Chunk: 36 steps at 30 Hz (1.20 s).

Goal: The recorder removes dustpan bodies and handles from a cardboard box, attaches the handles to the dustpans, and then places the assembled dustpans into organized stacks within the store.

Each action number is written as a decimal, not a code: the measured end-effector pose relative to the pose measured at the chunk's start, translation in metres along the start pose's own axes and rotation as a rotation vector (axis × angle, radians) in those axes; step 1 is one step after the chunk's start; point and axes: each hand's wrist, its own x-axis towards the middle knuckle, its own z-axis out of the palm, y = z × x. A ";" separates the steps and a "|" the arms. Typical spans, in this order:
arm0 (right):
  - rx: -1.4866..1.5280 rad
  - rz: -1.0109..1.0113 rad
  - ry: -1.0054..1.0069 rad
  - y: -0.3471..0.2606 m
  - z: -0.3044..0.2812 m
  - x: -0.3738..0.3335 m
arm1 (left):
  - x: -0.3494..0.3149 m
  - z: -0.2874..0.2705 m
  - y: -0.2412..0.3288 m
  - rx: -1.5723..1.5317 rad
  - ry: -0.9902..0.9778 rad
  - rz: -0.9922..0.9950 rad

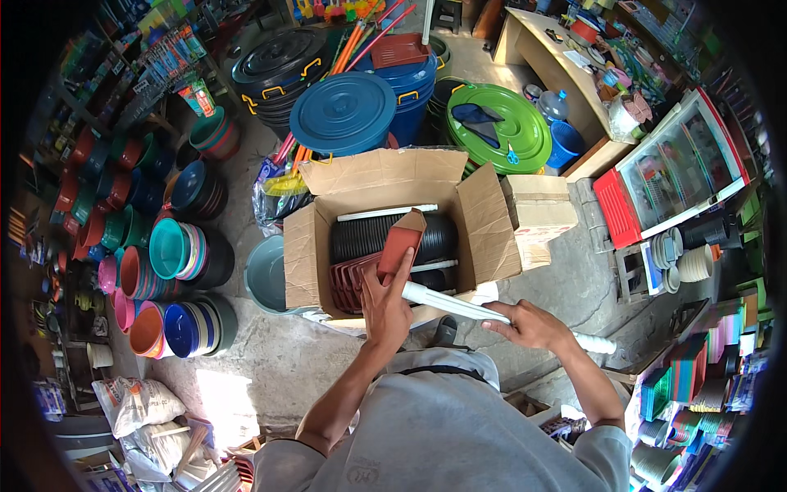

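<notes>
My left hand (387, 310) is closed on a red-brown dustpan (402, 246), seen edge-on above an open cardboard box (422, 174). White plastic handles (455, 305) run from beside that hand toward the lower right; whether they join the dustpan cannot be made out. My right hand (529, 325) wraps around them, thumb on top, and their far end sticks out beyond it. Inside the box lie stacked red dustpans (348, 285) and black ribbed pieces (352, 239). More white handles (387, 212) rest across these.
A grey-blue basin (266, 275) stands left of the box, and a smaller carton (541, 205) touches its right side. Behind are a blue-lidded bin (343, 113) and a green lid (525, 123) with scissors (512, 153). Stacked pots (170, 248) line the left; a glass-fronted case (676, 168) stands right.
</notes>
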 end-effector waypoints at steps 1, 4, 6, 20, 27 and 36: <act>-0.002 -0.002 0.000 0.001 -0.001 0.002 | 0.000 0.001 -0.001 0.000 0.002 0.000; 0.145 0.058 -0.121 0.005 -0.001 0.008 | 0.000 0.003 0.000 -0.015 -0.048 -0.036; 0.093 0.027 -0.107 0.009 0.002 0.011 | 0.001 0.002 0.007 -0.029 -0.005 -0.023; 0.190 -0.077 0.017 -0.025 0.039 0.050 | -0.019 0.015 0.026 -0.222 0.070 -0.047; -0.218 -0.043 0.306 -0.024 0.053 0.041 | -0.018 0.014 -0.003 -0.143 0.208 -0.112; -0.500 0.135 0.429 0.036 0.025 0.017 | -0.016 -0.010 -0.076 -0.319 0.420 -0.289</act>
